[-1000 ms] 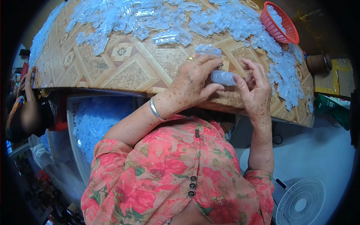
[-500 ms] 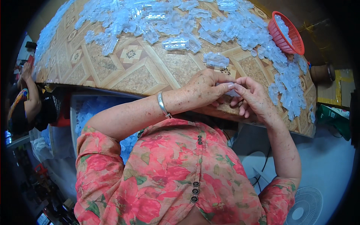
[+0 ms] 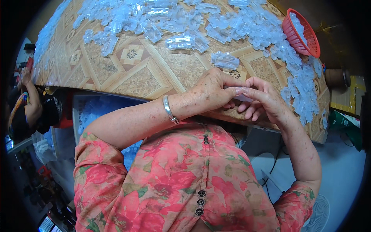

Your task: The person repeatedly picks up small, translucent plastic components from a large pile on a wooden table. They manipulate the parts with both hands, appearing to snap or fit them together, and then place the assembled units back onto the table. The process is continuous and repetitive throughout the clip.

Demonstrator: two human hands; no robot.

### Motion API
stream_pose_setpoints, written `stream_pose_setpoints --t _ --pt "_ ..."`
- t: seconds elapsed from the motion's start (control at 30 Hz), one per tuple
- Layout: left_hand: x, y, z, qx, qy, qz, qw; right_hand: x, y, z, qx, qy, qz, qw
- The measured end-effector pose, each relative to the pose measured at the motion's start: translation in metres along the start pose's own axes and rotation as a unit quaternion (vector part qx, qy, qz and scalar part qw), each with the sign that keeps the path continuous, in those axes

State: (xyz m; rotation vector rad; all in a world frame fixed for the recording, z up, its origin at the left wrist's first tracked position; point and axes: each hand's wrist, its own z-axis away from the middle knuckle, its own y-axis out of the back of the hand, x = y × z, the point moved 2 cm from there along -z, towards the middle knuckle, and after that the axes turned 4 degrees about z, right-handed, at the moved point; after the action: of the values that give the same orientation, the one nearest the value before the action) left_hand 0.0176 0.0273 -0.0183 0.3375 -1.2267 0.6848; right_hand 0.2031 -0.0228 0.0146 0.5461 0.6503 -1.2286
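Observation:
At the table's near edge my two hands meet, thumb tip against thumb tip. My left hand [image 3: 210, 89], with a silver bangle on its wrist, is closed in a pinch. My right hand [image 3: 264, 97] pinches from the other side, its lower fingers curled. Between them a small translucent plastic piece [image 3: 243, 98] shows just under the thumbs; the fingers hide most of it. Just beyond the hands lies a clear plastic part [image 3: 225, 60], apart from the larger heap of clear plastic parts [image 3: 162, 23].
More clear parts [image 3: 303, 94] spread along the right side of the patterned table [image 3: 135, 79]. A red basket [image 3: 296, 38] of small clear pieces stands at the far right. Below the table edge at left is a bin [image 3: 76, 116] of clear parts. Another person's arm [image 3: 33, 94] shows at far left.
The thumbs have come closer together, covering more of the plastic piece. My right forearm has shifted slightly outward to the right. The view has moved a little.

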Motion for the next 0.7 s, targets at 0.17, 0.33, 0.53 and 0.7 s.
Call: stream_pose_setpoints --t 0.17,0.33,0.53,0.7 --pt "0.001 0.002 0.001 -0.005 -0.003 0.024 1.000 0.007 -0.001 0.000 0.019 0.038 -0.004 0.999" --pt "0.001 0.020 0.055 0.027 -0.051 0.029 0.998 0.013 -0.016 0.010 0.062 0.107 0.047 0.991" --pt "0.028 0.122 0.194 0.078 0.097 -0.134 0.983 0.025 -0.013 0.004 0.191 0.207 0.051 0.958" --pt "0.015 0.159 0.267 0.257 0.293 -0.426 0.816 0.006 -0.021 -0.009 0.373 0.316 0.309 0.816"
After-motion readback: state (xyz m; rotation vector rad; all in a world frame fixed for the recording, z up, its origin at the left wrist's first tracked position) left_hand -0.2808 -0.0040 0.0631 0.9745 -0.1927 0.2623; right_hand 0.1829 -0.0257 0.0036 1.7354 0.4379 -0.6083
